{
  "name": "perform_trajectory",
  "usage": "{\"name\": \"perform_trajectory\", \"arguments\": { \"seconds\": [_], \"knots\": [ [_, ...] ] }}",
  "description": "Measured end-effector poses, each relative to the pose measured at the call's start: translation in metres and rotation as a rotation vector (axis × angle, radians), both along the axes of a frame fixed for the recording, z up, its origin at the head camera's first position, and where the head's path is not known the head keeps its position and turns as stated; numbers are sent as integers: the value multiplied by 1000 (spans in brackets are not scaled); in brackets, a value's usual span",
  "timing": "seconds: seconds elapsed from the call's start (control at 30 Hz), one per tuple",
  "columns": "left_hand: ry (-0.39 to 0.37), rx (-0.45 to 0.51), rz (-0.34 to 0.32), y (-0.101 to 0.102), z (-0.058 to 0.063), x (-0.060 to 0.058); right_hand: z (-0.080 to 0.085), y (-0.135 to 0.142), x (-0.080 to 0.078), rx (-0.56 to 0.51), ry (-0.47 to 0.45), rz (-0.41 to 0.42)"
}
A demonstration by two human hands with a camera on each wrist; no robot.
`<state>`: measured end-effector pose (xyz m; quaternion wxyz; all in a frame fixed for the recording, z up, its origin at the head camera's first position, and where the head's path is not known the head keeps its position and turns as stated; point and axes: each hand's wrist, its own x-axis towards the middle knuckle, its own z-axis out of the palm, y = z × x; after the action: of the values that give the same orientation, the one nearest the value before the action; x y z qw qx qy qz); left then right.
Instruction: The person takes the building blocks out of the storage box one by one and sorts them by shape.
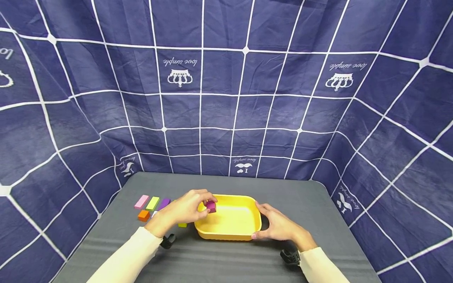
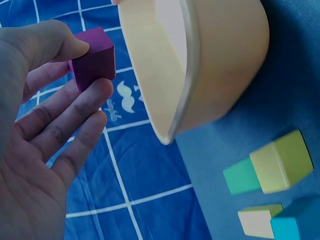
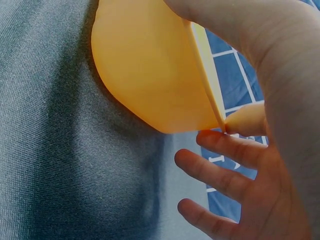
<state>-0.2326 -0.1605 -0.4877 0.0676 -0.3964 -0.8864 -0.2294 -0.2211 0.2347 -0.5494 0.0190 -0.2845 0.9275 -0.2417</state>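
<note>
A magenta block [image 1: 211,206] is pinched between the thumb and fingertips of my left hand [image 1: 185,207], held over the left end of a yellow plastic bin [image 1: 226,236]. In the left wrist view the block [image 2: 95,62] stands apart from the bin's rim [image 2: 192,65]. My right hand [image 1: 281,226] grips the bin's right end, thumb at the near corner and index finger at the far one. From the right wrist, a fingertip curls over the rim of the bin [image 3: 150,70] while other fingers [image 3: 212,172] spread outside it.
Left of the bin, several coloured blocks lie on the grey table [image 1: 219,261], among them a pink one [image 1: 141,201], a lime one [image 1: 153,203], a purple one [image 1: 164,203] and an orange one [image 1: 143,215]. A blue gridded cloth [image 1: 219,110] hangs behind and at both sides.
</note>
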Motion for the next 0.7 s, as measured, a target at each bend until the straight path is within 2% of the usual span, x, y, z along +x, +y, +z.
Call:
{"name": "perform_trajectory", "arguments": {
  "seconds": [0.53,0.7],
  "knots": [
    [72,40,74,-46,6,2,0,2,0,-7,-11,-10],
    [83,42,140,-64,6,3,0,2,0,-2,-16,-11]
  ]
}}
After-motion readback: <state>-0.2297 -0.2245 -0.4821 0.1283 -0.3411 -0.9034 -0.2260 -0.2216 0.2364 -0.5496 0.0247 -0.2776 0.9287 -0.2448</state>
